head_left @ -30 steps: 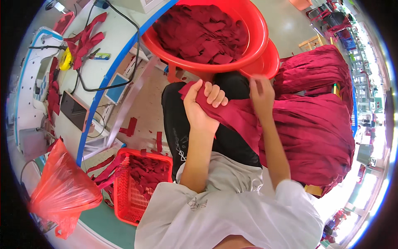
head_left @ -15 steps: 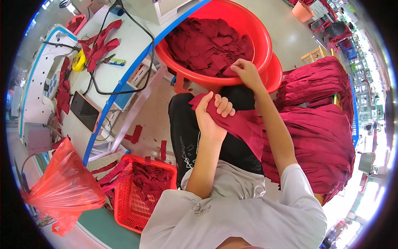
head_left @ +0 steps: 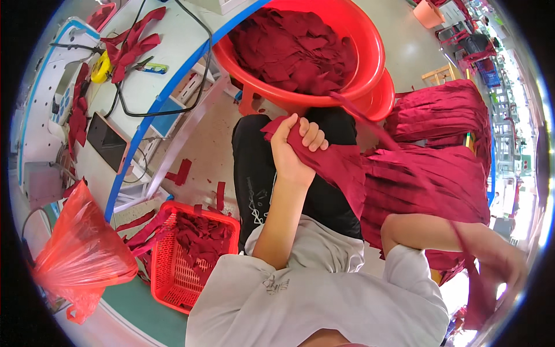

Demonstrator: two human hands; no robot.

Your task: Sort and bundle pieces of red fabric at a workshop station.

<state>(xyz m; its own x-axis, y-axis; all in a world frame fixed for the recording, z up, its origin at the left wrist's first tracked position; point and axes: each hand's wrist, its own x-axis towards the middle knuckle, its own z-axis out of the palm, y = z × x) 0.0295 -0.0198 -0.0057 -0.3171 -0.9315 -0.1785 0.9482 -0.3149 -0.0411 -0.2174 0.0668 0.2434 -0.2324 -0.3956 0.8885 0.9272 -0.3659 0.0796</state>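
My left hand [head_left: 298,147] is closed around a bundle of dark red fabric [head_left: 341,170] above my lap, its loose end fanning toward my right thigh. Out at the far right is my right hand [head_left: 503,260], smeared by motion, with a dark red fabric strip [head_left: 480,295] at it. The strip trails across my right forearm and back toward the rim of a big red tub [head_left: 370,46]. Inside the tub lies a heap of dark red fabric pieces [head_left: 295,52].
Long stacks of dark red fabric [head_left: 428,179] lie at my right. A red plastic basket [head_left: 167,277] with scraps stands at my left, beside a red plastic bag [head_left: 87,248]. The blue-edged table [head_left: 191,46] carries a phone [head_left: 108,141], yellow tape [head_left: 101,68] and a black cable.
My right hand has moved from the tub's near rim far out to the right, drawing a fabric strip with it. My left hand keeps its hold on the bundle.
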